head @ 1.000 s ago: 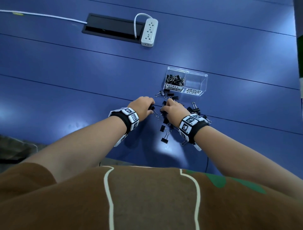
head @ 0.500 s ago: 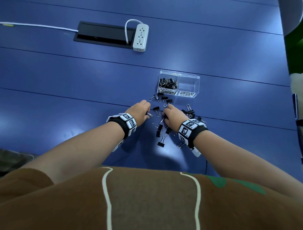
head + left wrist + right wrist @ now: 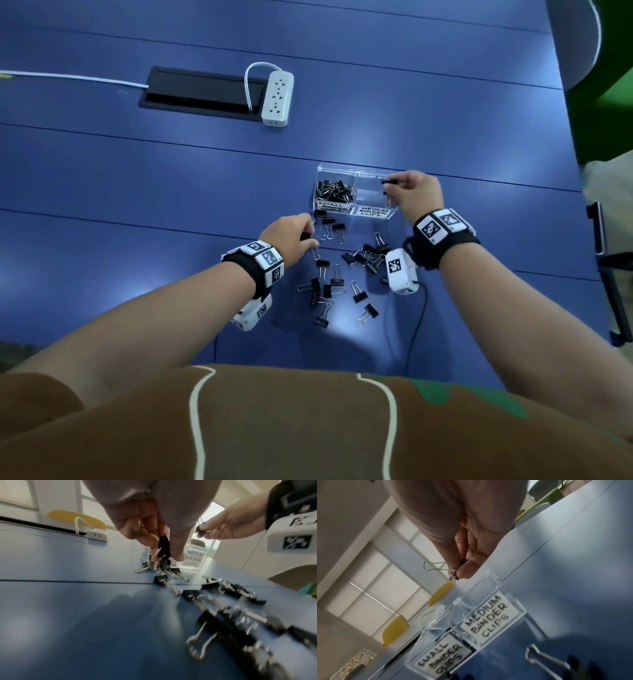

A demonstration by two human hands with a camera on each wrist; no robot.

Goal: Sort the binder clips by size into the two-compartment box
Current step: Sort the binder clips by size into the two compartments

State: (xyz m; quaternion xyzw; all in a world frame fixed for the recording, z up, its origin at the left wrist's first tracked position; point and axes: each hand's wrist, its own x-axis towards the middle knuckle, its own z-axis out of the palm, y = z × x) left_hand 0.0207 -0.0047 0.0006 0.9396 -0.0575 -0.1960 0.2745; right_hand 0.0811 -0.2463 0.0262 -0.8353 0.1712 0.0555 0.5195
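A clear two-compartment box (image 3: pixel 354 171) stands on the blue table, labelled small on the left and medium on the right (image 3: pixel 485 616). Its left compartment holds several small black clips (image 3: pixel 334 192); the right one looks bare. My right hand (image 3: pixel 416 192) hovers over the medium compartment and pinches a black binder clip (image 3: pixel 388 180) (image 3: pixel 435 565). My left hand (image 3: pixel 291 236) pinches another black clip (image 3: pixel 163 543) just above the table, in front of the box. Several loose black clips (image 3: pixel 339 284) lie scattered between my wrists.
A white power strip (image 3: pixel 277 99) and a black cable hatch (image 3: pixel 198 94) sit at the back of the table (image 3: pixel 137 192). A thin black cable (image 3: pixel 419 318) trails off the near table edge. Chairs stand at the far right.
My right hand has lifted from the clip pile and moved up and right over the medium compartment with a clip. My left hand stays low by the pile, now pinching a clip.
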